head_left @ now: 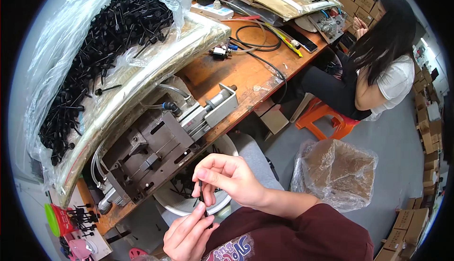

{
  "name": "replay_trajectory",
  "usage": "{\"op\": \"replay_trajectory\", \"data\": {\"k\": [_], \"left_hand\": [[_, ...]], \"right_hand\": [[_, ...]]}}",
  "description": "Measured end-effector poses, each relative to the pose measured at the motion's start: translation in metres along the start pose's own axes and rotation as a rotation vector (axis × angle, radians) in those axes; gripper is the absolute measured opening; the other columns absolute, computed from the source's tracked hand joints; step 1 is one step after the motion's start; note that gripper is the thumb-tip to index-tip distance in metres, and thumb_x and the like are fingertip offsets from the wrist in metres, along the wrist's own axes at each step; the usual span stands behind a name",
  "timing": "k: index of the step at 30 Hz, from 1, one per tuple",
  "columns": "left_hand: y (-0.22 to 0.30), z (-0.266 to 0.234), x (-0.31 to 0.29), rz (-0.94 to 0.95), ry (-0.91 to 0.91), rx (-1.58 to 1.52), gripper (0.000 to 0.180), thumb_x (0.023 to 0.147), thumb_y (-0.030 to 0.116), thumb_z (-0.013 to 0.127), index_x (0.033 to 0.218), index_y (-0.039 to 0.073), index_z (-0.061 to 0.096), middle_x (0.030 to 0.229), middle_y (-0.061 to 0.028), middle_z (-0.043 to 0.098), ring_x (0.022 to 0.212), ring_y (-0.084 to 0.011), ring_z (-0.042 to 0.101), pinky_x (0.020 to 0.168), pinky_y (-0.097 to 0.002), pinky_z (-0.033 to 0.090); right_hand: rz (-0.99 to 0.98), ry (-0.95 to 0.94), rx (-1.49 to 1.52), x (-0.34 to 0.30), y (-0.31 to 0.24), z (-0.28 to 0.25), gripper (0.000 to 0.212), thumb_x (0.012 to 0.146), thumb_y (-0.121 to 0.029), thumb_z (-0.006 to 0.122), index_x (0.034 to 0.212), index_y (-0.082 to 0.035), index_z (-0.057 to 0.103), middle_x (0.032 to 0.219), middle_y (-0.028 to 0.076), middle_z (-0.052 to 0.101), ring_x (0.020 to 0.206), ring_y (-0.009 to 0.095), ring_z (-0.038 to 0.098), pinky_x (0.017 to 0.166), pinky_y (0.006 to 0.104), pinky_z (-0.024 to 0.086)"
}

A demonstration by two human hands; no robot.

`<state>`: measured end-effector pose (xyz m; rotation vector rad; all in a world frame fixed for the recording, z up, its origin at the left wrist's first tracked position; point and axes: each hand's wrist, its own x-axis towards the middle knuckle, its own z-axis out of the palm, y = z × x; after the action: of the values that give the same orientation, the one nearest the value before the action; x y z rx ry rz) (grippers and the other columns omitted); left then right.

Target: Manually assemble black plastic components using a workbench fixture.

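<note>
Just in front of my body, both hands hold a thin black stick-like part (201, 192) upright between them. My right hand (234, 180) is closed around its upper end, thumb and fingers pinched together. Below it, my left hand (185, 236) pinches the lower end between thumb and fingertips. Part of the stick is hidden behind fingers. Beyond my hands, on the bench edge, stands a dark metal fixture (163, 140) with cylinders and air hoses. Under that edge, partly behind my hands, is a white basket (165, 207) with black parts inside.
A large heap of similar black parts (118, 29) lies on plastic sheeting over the wooden bench (213, 79). Cables, a phone (305, 42) and a power strip (213, 10) lie farther back. To the right, a person (385, 72) sits on an orange stool (324, 119) near a plastic-wrapped carton (338, 173).
</note>
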<state>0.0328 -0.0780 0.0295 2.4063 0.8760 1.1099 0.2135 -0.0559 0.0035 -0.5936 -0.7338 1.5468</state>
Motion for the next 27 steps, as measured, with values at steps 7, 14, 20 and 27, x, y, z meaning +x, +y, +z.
{"op": "replay_trajectory", "data": {"k": [7, 14, 20, 27], "left_hand": [[0.000, 0.000, 0.002, -0.010, -0.004, -0.003, 0.032, 0.056, 0.008, 0.084, 0.085, 0.001, 0.071, 0.105, -0.0150, 0.070, 0.076, -0.0223, 0.067, 0.065, -0.0293, 0.052], [-0.004, 0.003, 0.005, 0.003, -0.006, -0.029, 0.032, 0.057, 0.009, 0.083, 0.085, 0.000, 0.071, 0.104, -0.0155, 0.070, 0.075, -0.0223, 0.066, 0.066, -0.0295, 0.052], [-0.009, 0.004, 0.002, 0.008, 0.006, -0.055, 0.033, 0.056, 0.009, 0.084, 0.084, -0.001, 0.071, 0.104, -0.0174, 0.069, 0.076, -0.0240, 0.066, 0.066, -0.0297, 0.051], [-0.010, 0.004, 0.000, -0.008, 0.001, -0.070, 0.034, 0.056, 0.006, 0.084, 0.086, -0.002, 0.070, 0.106, -0.0184, 0.069, 0.082, -0.0259, 0.066, 0.070, -0.0310, 0.051]], "right_hand": [[-0.013, 0.007, -0.043, -0.002, -0.005, 0.002, 0.019, 0.099, -0.016, 0.052, 0.100, 0.002, 0.059, 0.083, 0.010, 0.068, 0.061, 0.009, 0.062, 0.055, 0.0214, 0.050], [-0.005, -0.005, -0.068, -0.001, -0.009, -0.001, 0.016, 0.099, -0.013, 0.053, 0.099, 0.002, 0.059, 0.083, 0.013, 0.068, 0.061, 0.012, 0.064, 0.055, 0.0229, 0.050], [-0.006, -0.034, -0.054, -0.002, -0.008, 0.002, 0.017, 0.099, -0.016, 0.053, 0.101, 0.000, 0.058, 0.080, 0.008, 0.068, 0.059, 0.008, 0.061, 0.052, 0.0211, 0.048], [-0.008, -0.019, -0.037, -0.004, -0.004, 0.003, 0.017, 0.099, -0.016, 0.053, 0.101, 0.000, 0.058, 0.080, 0.008, 0.068, 0.059, 0.008, 0.061, 0.051, 0.0205, 0.047]]}}
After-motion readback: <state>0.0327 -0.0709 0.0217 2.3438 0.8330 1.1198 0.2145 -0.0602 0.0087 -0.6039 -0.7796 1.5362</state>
